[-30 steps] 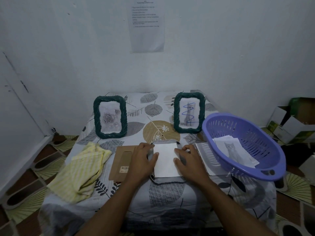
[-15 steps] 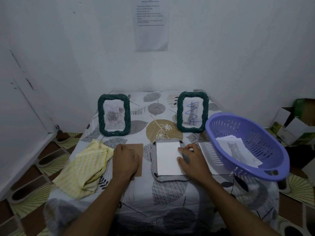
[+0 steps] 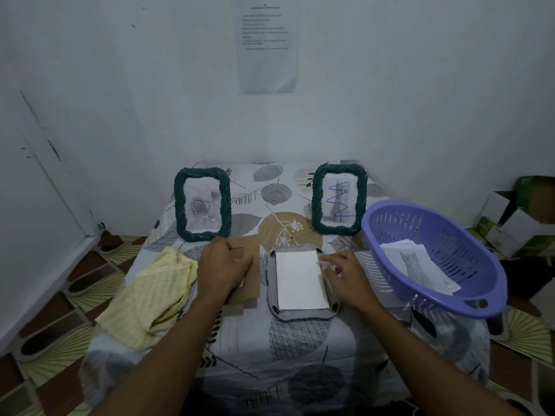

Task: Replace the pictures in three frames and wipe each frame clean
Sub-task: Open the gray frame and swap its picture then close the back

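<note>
One floppy white paper sheet [image 3: 300, 279] in the face-down grey frame [image 3: 300, 315] likely wants a gentle corner pinch; left hand [image 3: 223, 265] curls on stiff brown cardboard backing [image 3: 253, 280]; right hand [image 3: 345, 274] too blurred to tell

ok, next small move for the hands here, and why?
Probably lift the backing board with the left hand and lay it over the white sheet. The sheet sits in the face-down frame, uncovered; the left hand grips the board, the right hand steadies the frame's edge.
</note>
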Demonstrator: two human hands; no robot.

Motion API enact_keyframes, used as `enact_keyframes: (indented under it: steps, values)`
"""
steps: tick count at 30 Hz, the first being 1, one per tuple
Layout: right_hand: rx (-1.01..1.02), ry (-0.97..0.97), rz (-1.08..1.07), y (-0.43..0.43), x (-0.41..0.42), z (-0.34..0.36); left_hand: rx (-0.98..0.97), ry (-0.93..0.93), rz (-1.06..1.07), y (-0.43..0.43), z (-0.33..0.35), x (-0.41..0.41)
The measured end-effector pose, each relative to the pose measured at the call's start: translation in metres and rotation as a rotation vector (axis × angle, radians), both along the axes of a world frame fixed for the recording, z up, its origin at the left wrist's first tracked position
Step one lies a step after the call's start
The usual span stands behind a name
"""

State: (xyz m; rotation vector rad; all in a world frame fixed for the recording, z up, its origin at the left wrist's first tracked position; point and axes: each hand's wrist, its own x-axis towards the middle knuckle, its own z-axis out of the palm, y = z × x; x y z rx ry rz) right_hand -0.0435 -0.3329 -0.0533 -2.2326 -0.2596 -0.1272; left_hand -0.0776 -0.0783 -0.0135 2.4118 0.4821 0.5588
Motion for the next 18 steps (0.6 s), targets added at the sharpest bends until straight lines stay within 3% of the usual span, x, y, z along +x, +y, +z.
enact_keyframes:
  steps: [3,8,11,15,18]
  values:
    - [0.090,-0.028,-0.032,0.005,0.000,0.020,-0.054,-0.002,-0.024,-0.023,0.016,0.006]
    - [0.486,0.265,0.093,0.018,0.002,0.051,-0.108,0.058,-0.110,-0.073,0.023,0.014]
    - [0.519,0.304,0.043,0.017,0.009,0.053,-0.172,0.048,-0.161,-0.083,0.021,0.020]
    - [0.546,0.362,-0.036,0.007,0.019,0.049,-0.412,-0.022,-0.208,-0.072,0.009,0.026]
    - [0.544,0.369,-0.052,0.002,0.017,0.043,-0.407,0.036,-0.216,-0.065,-0.001,0.024]
